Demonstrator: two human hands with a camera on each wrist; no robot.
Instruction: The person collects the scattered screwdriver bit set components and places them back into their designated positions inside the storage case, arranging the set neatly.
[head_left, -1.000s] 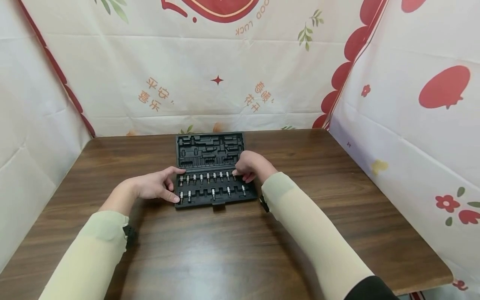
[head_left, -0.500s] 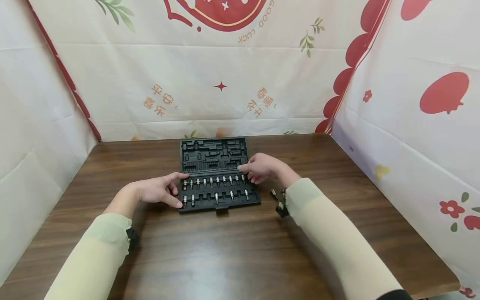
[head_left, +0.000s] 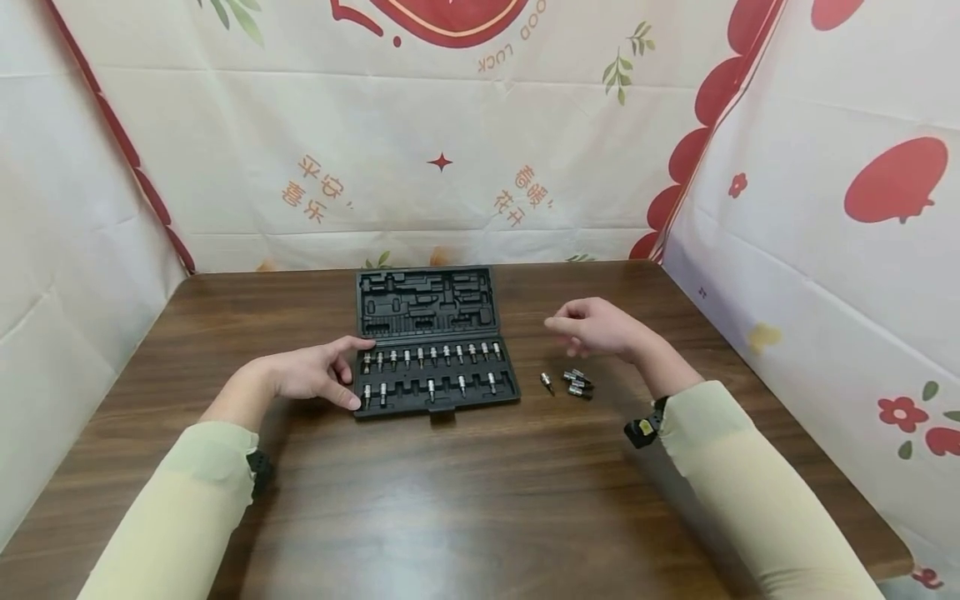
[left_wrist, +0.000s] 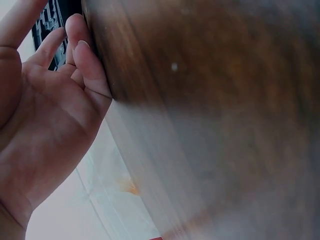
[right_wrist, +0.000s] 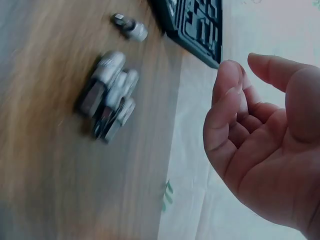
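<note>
A black plastic bit socket case (head_left: 441, 408) lies unfolded on the table, its moulded lid at the back. Several silver-topped bit sockets (head_left: 431, 388) fill the back row of its tray, with several more spaced along the front row. My left hand (head_left: 315, 371) rests at the case's left side, index fingertip by the hinge and thumb at the front corner. My right hand (head_left: 600, 325) is in the air right of the case, fingers loosely bent, nothing in them. Below it on the wood lie a single bit socket (head_left: 547, 382) and a small cluster of bit sockets (right_wrist: 111, 85).
The brown wooden table (head_left: 337, 500) reaches back to a hanging printed cloth (head_left: 420, 117). Another cloth wall (head_left: 810, 275) stands along the right side. The front row of the tray has vacant slots between its bit sockets.
My right hand has drawn away from the case's right end to the right, uncovering the loose bit sockets. A bit socket now stands at the back row's right end. My left hand stays put.
</note>
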